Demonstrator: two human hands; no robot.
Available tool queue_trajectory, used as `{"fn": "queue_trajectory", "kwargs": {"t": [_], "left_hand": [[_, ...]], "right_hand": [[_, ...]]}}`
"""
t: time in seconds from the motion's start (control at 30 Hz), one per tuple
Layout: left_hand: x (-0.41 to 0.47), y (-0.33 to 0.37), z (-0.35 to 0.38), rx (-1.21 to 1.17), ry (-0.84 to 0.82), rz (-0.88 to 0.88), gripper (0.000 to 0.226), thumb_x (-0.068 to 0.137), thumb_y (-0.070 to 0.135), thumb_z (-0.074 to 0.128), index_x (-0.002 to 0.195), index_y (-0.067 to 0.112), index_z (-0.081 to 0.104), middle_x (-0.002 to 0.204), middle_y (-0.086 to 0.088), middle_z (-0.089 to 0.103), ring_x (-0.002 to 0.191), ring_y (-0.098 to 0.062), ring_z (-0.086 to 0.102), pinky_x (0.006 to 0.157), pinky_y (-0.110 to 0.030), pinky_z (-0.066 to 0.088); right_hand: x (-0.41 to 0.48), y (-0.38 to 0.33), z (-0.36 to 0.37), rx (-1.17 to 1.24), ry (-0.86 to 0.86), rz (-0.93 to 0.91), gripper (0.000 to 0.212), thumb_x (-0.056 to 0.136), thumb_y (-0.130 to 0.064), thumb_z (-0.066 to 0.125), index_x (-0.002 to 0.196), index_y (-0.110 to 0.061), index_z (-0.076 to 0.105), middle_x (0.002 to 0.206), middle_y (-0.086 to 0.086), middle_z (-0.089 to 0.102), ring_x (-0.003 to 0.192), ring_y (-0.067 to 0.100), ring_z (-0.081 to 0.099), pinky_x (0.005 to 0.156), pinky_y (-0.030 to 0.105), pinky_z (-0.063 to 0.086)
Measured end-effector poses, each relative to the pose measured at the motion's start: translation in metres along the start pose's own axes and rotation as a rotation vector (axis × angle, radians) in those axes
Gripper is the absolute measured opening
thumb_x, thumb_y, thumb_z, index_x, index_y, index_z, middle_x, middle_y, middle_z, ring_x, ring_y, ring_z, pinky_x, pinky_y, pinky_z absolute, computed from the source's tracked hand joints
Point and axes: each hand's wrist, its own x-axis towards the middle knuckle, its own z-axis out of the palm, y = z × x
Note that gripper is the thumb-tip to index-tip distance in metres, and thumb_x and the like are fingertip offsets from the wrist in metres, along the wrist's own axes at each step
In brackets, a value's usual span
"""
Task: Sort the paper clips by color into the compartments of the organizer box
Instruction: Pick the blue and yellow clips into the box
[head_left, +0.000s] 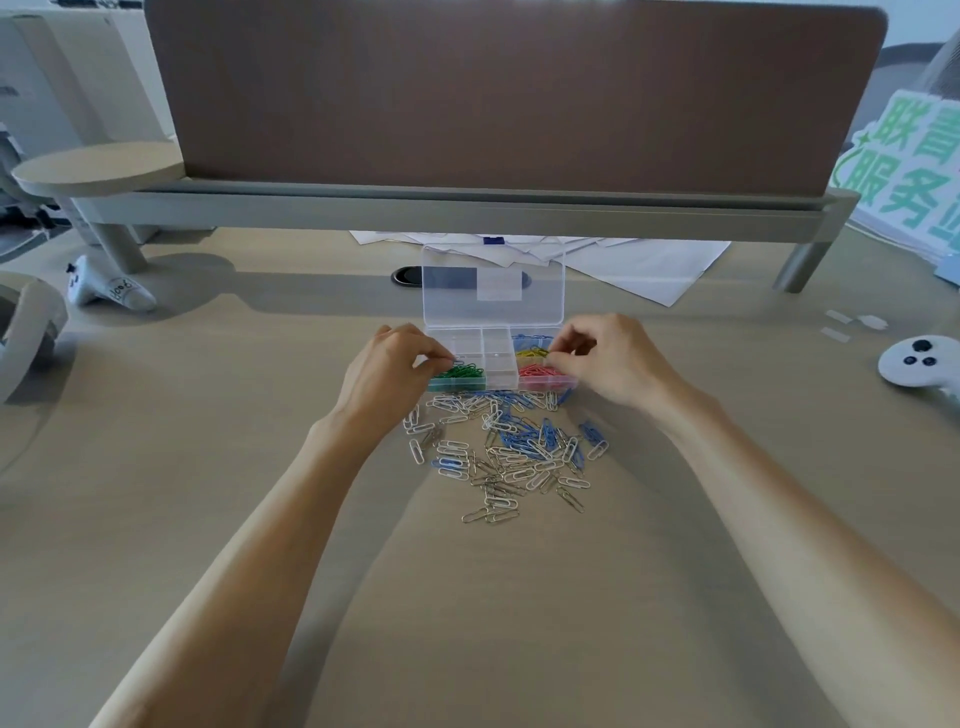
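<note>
**A:** What is sitting in the middle of the desk (208, 415)?

**B:** A clear plastic organizer box (501, 385), rectangular with thin dividers, is lying just beyond the hands. Its flat lid (493, 283) is standing open on the far side. Green clips (460, 371) are filling the near-left compartment and pink clips (537, 371) the near-right one. Yellow clips (530, 353) are lying just behind the pink, and blue clips (530, 339) are sitting in the far-right compartment.

**A:** And the unsorted ones?

**B:** A loose pile (509, 447) of thin wire clips, silver and blue, is spreading over the smooth, pale wood-look surface. It is touching the box's near wall and trailing toward the person.

**A:** What are the hands doing?

**B:** The left hand (400, 364) is hovering at the green compartment, its grip drawn together, fingertips to thumb. I cannot tell whether it is pinching a clip. The right hand (608, 358) is curling the same way at the right edge of the yellow compartment, and there too I cannot tell.

**A:** Is there room to move?

**B:** Open desk is stretching left and right of the pile. White papers (639, 265) are lying beyond the lid, under a grey rail (467, 208). A rounded white controller (917, 364) is resting at the far right.
</note>
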Motion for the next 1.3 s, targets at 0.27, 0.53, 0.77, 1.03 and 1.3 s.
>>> {"fn": "queue_trajectory", "kwargs": {"t": [0.27, 0.53, 0.77, 1.03, 1.3], "left_hand": [[0.011, -0.007, -0.006, -0.057, 0.036, -0.012, 0.020, 0.096, 0.016, 0.055, 0.100, 0.022, 0.074, 0.097, 0.003, 0.069, 0.091, -0.017, 0.058, 0.076, -0.032, 0.048], [0.010, 0.019, -0.001, -0.140, 0.085, 0.031, 0.010, 0.090, 0.030, 0.065, 0.090, 0.023, 0.073, 0.085, 0.010, 0.068, 0.081, -0.011, 0.058, 0.069, -0.030, 0.048], [0.012, 0.020, 0.003, -0.048, 0.050, 0.042, 0.024, 0.096, 0.036, 0.055, 0.114, 0.025, 0.065, 0.103, 0.011, 0.066, 0.084, -0.009, 0.053, 0.072, -0.028, 0.045], [0.006, 0.005, -0.003, 0.019, -0.025, 0.060, 0.020, 0.097, 0.023, 0.051, 0.103, 0.022, 0.070, 0.104, 0.008, 0.068, 0.091, -0.009, 0.058, 0.076, -0.029, 0.050], [-0.001, 0.023, 0.001, 0.119, -0.270, 0.337, 0.017, 0.096, 0.028, 0.055, 0.108, 0.028, 0.067, 0.098, 0.015, 0.054, 0.096, -0.008, 0.052, 0.073, -0.030, 0.049]], "right_hand": [[0.019, -0.025, 0.030, 0.069, -0.031, -0.118, 0.010, 0.087, -0.015, 0.069, 0.096, -0.019, 0.074, 0.080, -0.013, 0.064, 0.070, -0.004, 0.056, 0.059, 0.002, 0.038], [0.020, -0.031, 0.047, 0.151, -0.043, -0.132, 0.011, 0.087, -0.025, 0.069, 0.096, -0.021, 0.073, 0.079, -0.011, 0.066, 0.073, 0.003, 0.058, 0.062, 0.010, 0.042], [0.029, -0.004, 0.028, -0.079, 0.120, -0.053, 0.016, 0.093, -0.024, 0.061, 0.097, -0.016, 0.075, 0.089, -0.002, 0.071, 0.080, 0.012, 0.059, 0.071, 0.026, 0.042], [0.042, 0.012, 0.029, -0.528, 0.141, 0.015, 0.024, 0.098, -0.023, 0.051, 0.108, -0.016, 0.071, 0.114, 0.007, 0.064, 0.107, 0.029, 0.044, 0.084, 0.039, 0.041], [-0.019, 0.008, 0.006, -0.245, 0.154, 0.042, 0.013, 0.090, -0.023, 0.062, 0.096, -0.022, 0.073, 0.094, -0.001, 0.066, 0.088, 0.019, 0.056, 0.076, 0.033, 0.043]]}}
